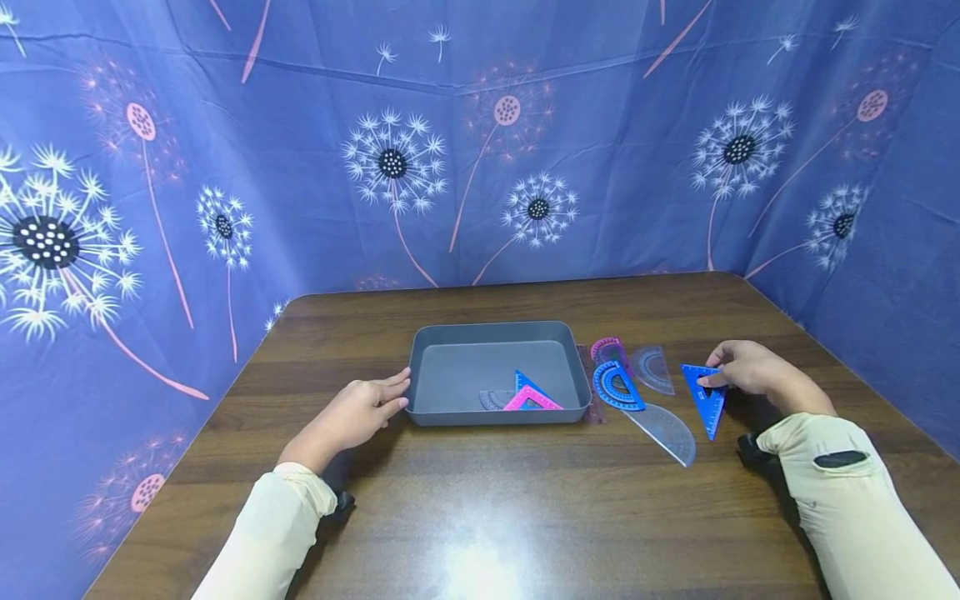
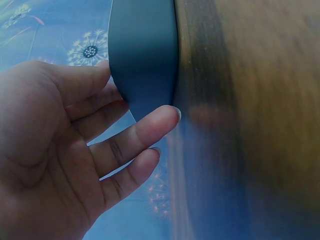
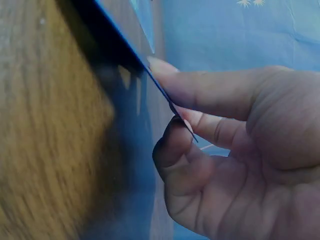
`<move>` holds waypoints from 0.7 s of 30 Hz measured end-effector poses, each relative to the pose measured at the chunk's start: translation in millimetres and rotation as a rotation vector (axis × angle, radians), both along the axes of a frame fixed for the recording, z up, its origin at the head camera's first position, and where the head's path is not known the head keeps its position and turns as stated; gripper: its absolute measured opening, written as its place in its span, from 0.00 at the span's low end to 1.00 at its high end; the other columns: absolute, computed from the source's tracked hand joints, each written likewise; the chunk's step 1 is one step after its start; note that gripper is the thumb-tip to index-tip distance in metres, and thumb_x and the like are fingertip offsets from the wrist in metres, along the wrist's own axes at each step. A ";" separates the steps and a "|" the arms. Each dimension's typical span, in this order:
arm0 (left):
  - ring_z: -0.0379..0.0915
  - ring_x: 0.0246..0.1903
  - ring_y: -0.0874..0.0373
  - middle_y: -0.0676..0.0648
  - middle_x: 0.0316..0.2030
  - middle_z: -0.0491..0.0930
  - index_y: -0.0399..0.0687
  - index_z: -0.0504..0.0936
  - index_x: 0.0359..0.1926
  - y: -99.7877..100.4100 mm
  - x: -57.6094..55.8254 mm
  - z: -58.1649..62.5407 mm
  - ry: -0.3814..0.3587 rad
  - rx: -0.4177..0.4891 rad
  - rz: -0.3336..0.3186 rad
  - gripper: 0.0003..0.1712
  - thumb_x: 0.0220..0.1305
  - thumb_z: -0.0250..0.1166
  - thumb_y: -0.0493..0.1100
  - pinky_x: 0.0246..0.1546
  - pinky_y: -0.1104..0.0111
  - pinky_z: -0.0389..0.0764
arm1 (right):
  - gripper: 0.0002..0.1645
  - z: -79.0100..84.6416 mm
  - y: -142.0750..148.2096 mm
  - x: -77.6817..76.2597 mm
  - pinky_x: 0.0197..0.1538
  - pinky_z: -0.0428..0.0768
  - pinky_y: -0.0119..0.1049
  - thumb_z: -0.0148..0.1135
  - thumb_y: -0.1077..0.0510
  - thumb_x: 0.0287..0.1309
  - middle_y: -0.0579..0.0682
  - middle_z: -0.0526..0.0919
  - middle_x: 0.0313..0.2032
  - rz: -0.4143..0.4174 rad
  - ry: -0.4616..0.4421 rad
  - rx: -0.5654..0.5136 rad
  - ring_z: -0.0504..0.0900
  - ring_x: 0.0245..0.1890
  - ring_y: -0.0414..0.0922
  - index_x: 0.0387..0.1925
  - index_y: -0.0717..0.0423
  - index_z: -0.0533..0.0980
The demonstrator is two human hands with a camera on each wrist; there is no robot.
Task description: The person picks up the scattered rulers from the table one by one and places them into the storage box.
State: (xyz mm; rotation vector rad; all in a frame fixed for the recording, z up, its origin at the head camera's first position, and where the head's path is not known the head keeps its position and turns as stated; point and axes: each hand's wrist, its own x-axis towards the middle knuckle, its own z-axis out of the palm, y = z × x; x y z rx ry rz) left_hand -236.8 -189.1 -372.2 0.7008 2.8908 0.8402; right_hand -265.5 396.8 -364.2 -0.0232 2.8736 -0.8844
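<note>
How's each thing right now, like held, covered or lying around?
Gray tray: open-topped, pieces inside
Left hand: touching the tray
Held blue triangle: pinched by right hand
Pink triangle: in tray, on top
Other blue triangle: in tray, partly covered
Tray's clear protractor: in tray
Blue protractor: on table
Large clear protractor: on table
Small clear protractor: on table
Pink protractor: on table
Reddish strip: beside tray

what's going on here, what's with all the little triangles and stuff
A person's right hand pinches a blue triangle near one end, while the left hand touches the left side of a gray tray. The tray holds a pink triangle, another blue one and a clear protractor. More protractors lie on the table, right of the tray.
</note>
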 end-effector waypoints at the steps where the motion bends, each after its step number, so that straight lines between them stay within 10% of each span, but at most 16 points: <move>1: 0.74 0.18 0.59 0.46 0.71 0.64 0.40 0.72 0.68 0.1 -0.1 0.1 -0.001 0.001 0.001 0.26 0.73 0.60 0.43 0.19 0.68 0.70 | 0.21 0.5 0.4 0.3 0.32 0.70 0.39 0.71 0.58 0.55 0.50 0.78 0.26 -0.011 -0.004 -0.013 0.74 0.28 0.46 0.38 0.72 0.73; 10: 0.72 0.17 0.62 0.46 0.71 0.65 0.40 0.72 0.67 0.3 0.7 1.0 0.007 0.010 -0.005 0.25 0.73 0.60 0.43 0.18 0.68 0.69 | 0.17 15.1 0.7 8.7 0.39 0.72 0.43 0.65 0.55 0.63 0.56 0.85 0.32 -0.024 0.105 0.037 0.78 0.36 0.51 0.35 0.69 0.82; 21: 0.72 0.17 0.61 0.47 0.71 0.65 0.41 0.73 0.67 -0.3 1.2 -0.1 0.001 0.007 0.009 0.25 0.73 0.60 0.44 0.18 0.69 0.69 | 0.18 27.0 -21.3 13.9 0.24 0.76 0.31 0.55 0.56 0.73 0.38 0.77 0.24 -0.091 0.329 -0.404 0.76 0.22 0.35 0.49 0.71 0.73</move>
